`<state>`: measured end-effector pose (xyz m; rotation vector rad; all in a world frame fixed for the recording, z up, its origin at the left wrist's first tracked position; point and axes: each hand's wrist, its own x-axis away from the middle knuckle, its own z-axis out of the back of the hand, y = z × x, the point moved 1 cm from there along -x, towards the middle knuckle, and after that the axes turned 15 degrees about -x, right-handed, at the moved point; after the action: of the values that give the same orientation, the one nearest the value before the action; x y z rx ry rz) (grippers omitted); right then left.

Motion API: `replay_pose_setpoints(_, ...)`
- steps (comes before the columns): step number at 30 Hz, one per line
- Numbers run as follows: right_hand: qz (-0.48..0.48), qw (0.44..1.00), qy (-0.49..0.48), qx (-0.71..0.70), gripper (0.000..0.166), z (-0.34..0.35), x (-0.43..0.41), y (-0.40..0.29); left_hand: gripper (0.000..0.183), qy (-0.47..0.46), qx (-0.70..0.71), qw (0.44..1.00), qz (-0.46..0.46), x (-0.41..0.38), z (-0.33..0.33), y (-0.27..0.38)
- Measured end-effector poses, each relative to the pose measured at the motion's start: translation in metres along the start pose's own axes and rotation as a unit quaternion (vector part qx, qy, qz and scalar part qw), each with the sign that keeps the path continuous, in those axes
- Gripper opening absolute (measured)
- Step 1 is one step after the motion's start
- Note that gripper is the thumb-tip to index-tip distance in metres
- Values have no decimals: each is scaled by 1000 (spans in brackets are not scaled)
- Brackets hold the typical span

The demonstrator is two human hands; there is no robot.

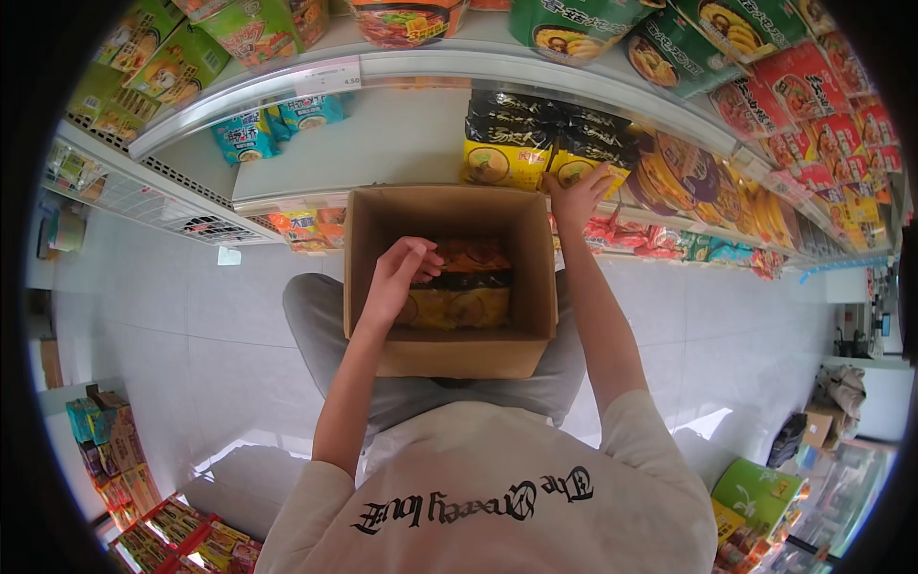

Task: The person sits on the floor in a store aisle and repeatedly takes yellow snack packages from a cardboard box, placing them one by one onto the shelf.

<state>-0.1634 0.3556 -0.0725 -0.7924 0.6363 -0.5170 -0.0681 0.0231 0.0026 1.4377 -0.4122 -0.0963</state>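
An upright cardboard box (459,359) stands open-topped at my lap, against the shelf edge. Inside lie yellow-and-black packets of instant noodles (470,305), with orange packets (470,255) beyond them. My left hand (405,269) hangs over the left part of the box, fingers loosely curled; whether it touches a packet cannot be told. On the shelf (401,143) stand two rows of yellow-and-black noodle packets (505,154). My right hand (579,194) rests against the front of the right row, its fingers spread over the front packet.
Blue noodle packets (244,136) lie farther left on the same shelf. An upper shelf edge (301,82) runs above, with noodle tubs (409,21) on it. Yellow-and-purple noodle bowls (681,172) stand right of my right hand. Colourful packets (638,237) fill a lower shelf.
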Motion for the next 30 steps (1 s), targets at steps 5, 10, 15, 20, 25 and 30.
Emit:
replay_pose_setpoints(5,3,1000,-5,8,121,-2,-6,16,26,8,7,1000,1,1,0,3)
replay_pose_setpoints(10,47,997,-53,-15,102,14,-21,43,22,-8,-22,1000,-7,0,-1,0)
replay_pose_setpoints(15,34,976,-107,-185,39,65,19,-5,17,-9,-42,999,-27,-3,-4,-9)
replay_pose_setpoints(20,62,931,-238,-270,19,112,121,-114,16,20,-65,997,-36,-2,-5,-11)
replay_pose_setpoints(25,57,921,-356,-149,18,113,198,-134,17,21,-256,964,-68,-6,-7,-16)
replay_pose_setpoints(30,68,892,-442,-69,16,108,203,-124,20,-57,-438,891,-109,-16,-18,6)
